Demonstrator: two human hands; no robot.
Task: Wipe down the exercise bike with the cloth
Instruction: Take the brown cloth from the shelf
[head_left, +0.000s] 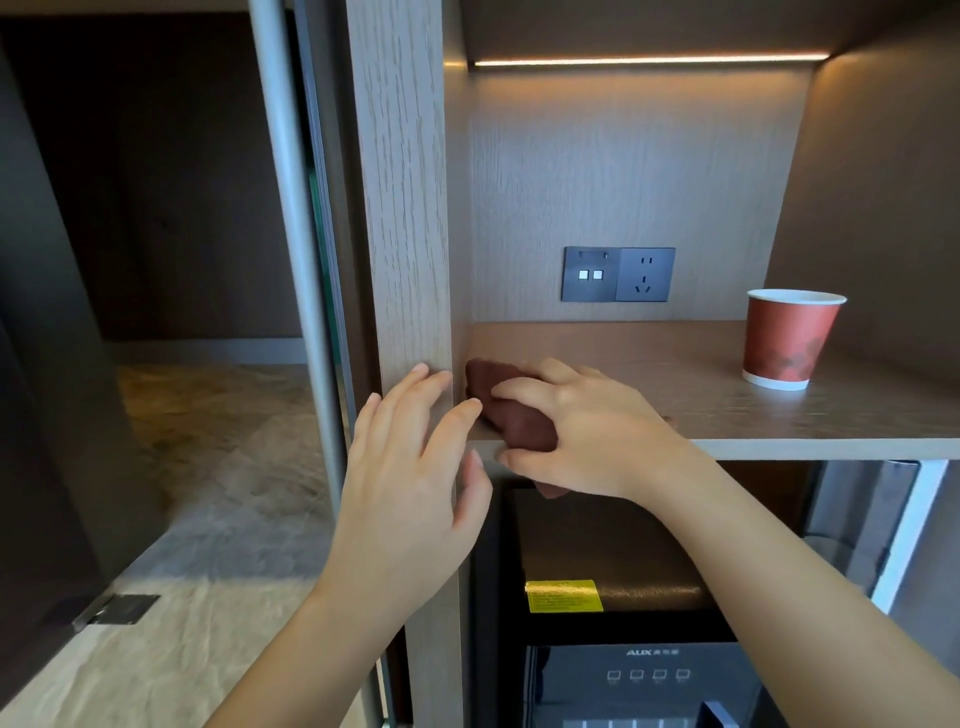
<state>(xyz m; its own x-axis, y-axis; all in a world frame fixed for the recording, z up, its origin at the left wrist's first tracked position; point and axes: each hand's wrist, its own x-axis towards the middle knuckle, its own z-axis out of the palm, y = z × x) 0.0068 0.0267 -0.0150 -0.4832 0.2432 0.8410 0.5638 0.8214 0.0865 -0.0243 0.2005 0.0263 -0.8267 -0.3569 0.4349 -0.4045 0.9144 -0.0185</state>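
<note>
I hold the brown cloth (519, 426) in my right hand (587, 431). The fingers are curled over its top and the thumb is under the front edge of the shelf (779, 415). The cloth lies at the near left corner of this shelf, close against the wooden post (402, 208), and a small part of it hangs below the edge. My left hand (410, 478) is open with spread fingers and holds nothing. It is just beside the post, but I cannot tell if the fingertips touch it.

The exercise bike is not in view, so I judge the wiping has not begun.

What could go wrong: the grip takes only a part of the folded cloth, so it may open or slip when I lift it. The post on the left gives little room, and a wide pull to the right could bring my arm toward the paper cup (789, 338). The cup stands well apart now, and I cannot see if it is full.

A socket panel (618, 274) is on the far wall. Below the shelf stands a dark appliance (623, 675) with a yellow label (563, 596).
</note>
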